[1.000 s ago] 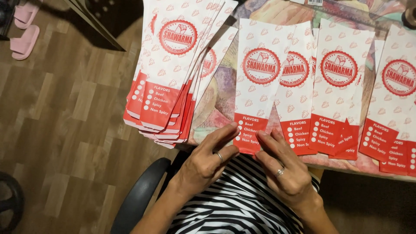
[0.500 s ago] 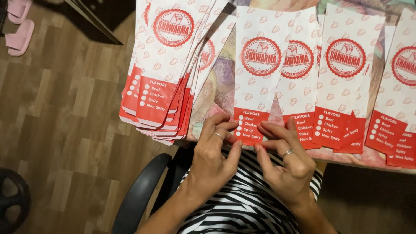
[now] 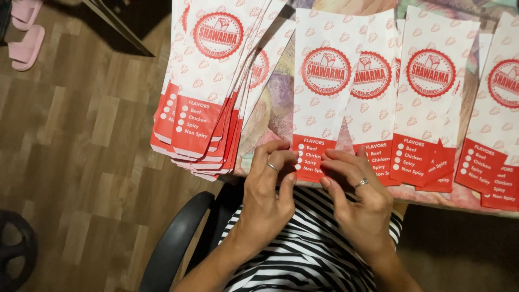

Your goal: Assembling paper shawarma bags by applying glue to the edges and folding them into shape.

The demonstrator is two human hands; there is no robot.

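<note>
Paper sleeve (image 3: 324,103) lay flat on the desk (image 3: 270,116); left hand (image 3: 267,197) and right hand (image 3: 359,203), fingers curled, pinched its red bottom edge in a light grip.

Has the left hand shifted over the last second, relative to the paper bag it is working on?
Yes. The left hand has closed in rightward onto the red bottom edge of the paper bag, toward the right hand.

Crowded table edge, open floor to the left

A thick stack of paper bags (image 3: 208,103) overhangs on the left and a row of bags (image 3: 432,108) blocks the right; only a narrow patterned strip of table (image 3: 270,108) between them, and the wooden floor (image 3: 81,140), lie free.
</note>
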